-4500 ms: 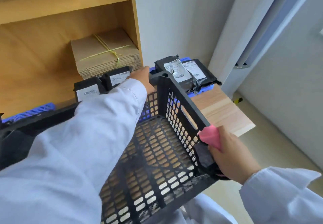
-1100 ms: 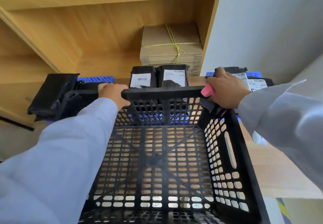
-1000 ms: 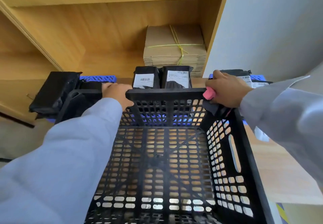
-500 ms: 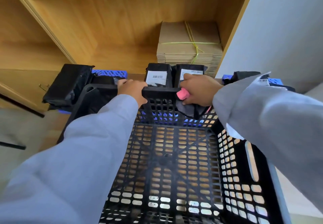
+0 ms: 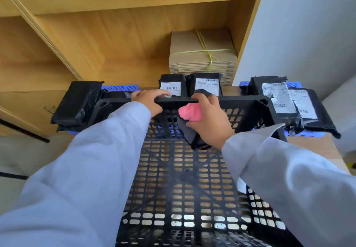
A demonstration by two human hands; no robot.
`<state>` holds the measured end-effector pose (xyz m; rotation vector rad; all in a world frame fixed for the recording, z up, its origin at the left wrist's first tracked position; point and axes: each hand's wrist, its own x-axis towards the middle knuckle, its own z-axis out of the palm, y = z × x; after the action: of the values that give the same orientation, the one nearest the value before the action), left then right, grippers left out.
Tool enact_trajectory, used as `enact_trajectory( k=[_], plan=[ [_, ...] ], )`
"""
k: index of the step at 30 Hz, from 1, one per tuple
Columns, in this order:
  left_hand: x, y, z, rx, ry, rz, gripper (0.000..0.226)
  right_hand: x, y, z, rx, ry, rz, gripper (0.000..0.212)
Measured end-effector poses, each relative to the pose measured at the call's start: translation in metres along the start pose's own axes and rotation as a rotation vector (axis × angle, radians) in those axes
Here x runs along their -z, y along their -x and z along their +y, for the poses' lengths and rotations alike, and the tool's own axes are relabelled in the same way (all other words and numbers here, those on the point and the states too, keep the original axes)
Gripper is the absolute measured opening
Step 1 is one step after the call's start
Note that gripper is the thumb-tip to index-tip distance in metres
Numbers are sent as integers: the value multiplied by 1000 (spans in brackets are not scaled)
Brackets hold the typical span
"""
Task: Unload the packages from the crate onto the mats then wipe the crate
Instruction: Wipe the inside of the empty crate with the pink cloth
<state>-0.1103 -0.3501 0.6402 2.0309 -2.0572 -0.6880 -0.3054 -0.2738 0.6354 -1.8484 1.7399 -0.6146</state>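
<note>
The crate (image 5: pixel 185 179) sits empty on the desk with the packages (image 5: pixel 207 84) out on blue mats (image 5: pixel 123 88) beyond it, so only wiping remains: left hand (image 5: pixel 149 100) grips the far rim, right hand (image 5: pixel 209 120) clutches the cloth (image 5: pixel 190 112) there.

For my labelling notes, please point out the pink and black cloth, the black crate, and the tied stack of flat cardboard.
cloth (image 5: pixel 190 112): head view, pink fold.
crate (image 5: pixel 248 101): head view, far rim.
cardboard stack (image 5: pixel 202 42): head view, top sheet.
</note>
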Motion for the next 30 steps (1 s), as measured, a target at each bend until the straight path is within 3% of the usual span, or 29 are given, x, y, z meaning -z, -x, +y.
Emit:
enact_trajectory(
  k=[2,4,6,9,11,14,16,18,20,22,24,26,28,30],
  plan=[
    [12,13,1,-90,385,27,58,4,24,3,-156,-326,-55,77],
    [20,34,5,-235,615,1,44,8,44,5,-237,-561,-90,79],
    [13,56,10,-288,751,-208,36,13,61,6,-301,-747,-107,78],
    [-14,84,18,-147,888,-658,57,22,80,6,-390,-1143,-171,68],
    [-33,92,18,-44,1036,-760,48,29,88,8,-420,-1337,-241,49],
    [-43,94,15,5,1119,-705,44,29,97,16,-499,-1325,-183,25],
    [-43,92,11,6,1121,-670,47,22,102,24,-610,-1317,-115,32],
    [-40,92,9,10,1166,-681,49,15,111,27,-661,-1344,-223,56],
    [-38,96,11,35,1259,-752,38,12,121,23,-625,-1325,-396,59],
    [-38,104,15,101,1331,-808,18,8,129,18,-618,-1317,-445,55],
    [-43,109,18,157,1255,-765,12,4,135,15,-618,-1323,-402,55],
    [-45,113,21,161,1188,-764,13,2,142,13,-579,-1336,-242,55],
    [-42,115,21,155,1230,-805,20,0,148,13,-516,-1396,-106,53],
    [-38,116,19,152,1311,-895,20,-1,154,9,-505,-1425,-91,52]
  ],
)
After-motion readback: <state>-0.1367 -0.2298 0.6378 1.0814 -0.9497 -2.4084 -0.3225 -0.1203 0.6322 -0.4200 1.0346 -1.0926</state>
